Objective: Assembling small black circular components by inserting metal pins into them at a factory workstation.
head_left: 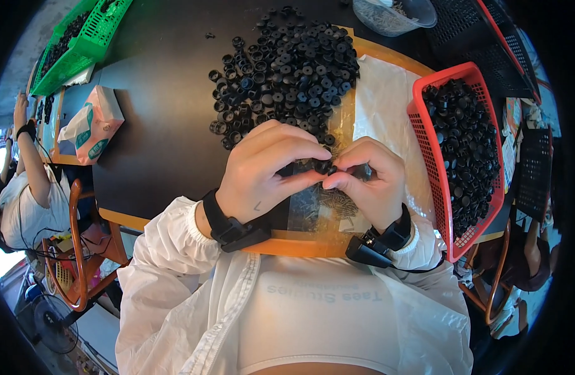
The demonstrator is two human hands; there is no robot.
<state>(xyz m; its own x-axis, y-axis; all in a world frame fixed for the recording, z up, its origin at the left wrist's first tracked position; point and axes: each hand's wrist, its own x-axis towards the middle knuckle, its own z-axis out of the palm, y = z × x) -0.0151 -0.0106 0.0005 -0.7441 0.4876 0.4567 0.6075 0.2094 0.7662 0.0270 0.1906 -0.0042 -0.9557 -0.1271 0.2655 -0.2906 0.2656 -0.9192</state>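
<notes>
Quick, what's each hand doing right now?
Left hand: closed, thumb and fingers pinching a small black part.
Right hand: closed, thumb and finger pinching at the same spot; whether it's one piece or two can't be told.

And there it is, the small black part (325, 167), pinched between thumb and finger of the left hand (269, 161) and the right hand (372, 176) at once! Dark, rounded, mostly covered by those grips, it sits just on the wearer's side of the heap of black caps (294, 75), its exact tilt hidden.
</notes>
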